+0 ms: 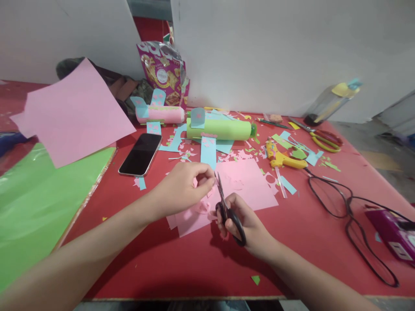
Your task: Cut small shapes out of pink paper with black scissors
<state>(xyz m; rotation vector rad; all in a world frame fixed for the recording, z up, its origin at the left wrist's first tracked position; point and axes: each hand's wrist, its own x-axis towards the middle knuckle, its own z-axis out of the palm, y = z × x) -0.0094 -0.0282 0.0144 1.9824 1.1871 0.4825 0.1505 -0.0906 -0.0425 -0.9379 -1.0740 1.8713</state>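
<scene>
In the head view, scissors [223, 201] are grasped by the right hand [244, 220], blades slightly parted, above pink paper [254, 183]. The left hand [188, 183] is held beside the tips, finger and thumb drawn together — whether a scrap is pinched cannot be told. Toward the near edge, red tabletop [181, 268] is exposed; at right, room is bounded by a cord [349, 202].

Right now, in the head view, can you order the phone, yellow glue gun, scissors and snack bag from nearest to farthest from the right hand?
1. Scissors, in the right hand
2. Yellow glue gun, ahead and right
3. Phone, ahead and left
4. Snack bag, at the back, left
</scene>
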